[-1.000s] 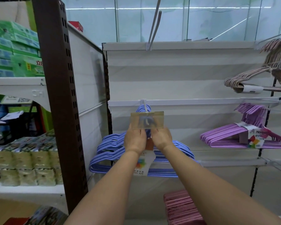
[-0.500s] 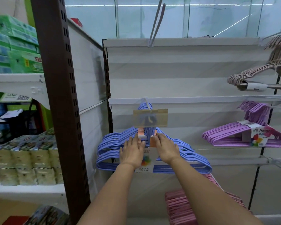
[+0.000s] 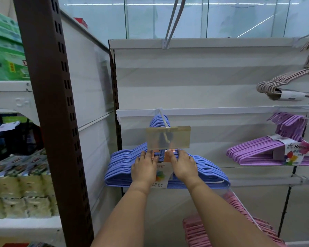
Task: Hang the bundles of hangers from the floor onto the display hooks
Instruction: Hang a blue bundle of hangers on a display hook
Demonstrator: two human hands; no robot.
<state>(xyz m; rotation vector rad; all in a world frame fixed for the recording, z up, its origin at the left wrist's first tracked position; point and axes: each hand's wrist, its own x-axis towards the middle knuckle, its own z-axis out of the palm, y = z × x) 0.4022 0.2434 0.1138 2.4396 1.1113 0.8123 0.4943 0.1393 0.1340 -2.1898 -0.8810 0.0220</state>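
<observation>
The white display panel [image 3: 203, 77] fills the space beyond the fingers, its rails running left to right, with a brown slotted upright [image 3: 48, 104] closing off the room to the left of the left hand. The blue hanger bundle [image 3: 209, 173] hangs from the display hook [image 3: 162, 120], which juts out toward the person above the fingertips and carries a clear price tag holder [image 3: 168, 138] at its tip; the bundle's long axis runs left to right, under both hands alike. The left hand [image 3: 144, 168] and right hand [image 3: 185, 166] lie palm-down on the bundle's shoulders, either side of its paper label [image 3: 161, 177], fingers curled over the top wires beside the necks, so neither hand is nearer. Below and right of the right hand, a pink hanger bundle [image 3: 203, 230] lies low, probably next. A purple hanger bundle [image 3: 268, 150] and a beige hanger bundle [image 3: 282, 79] hang well to the right, leaving free panel between.
</observation>
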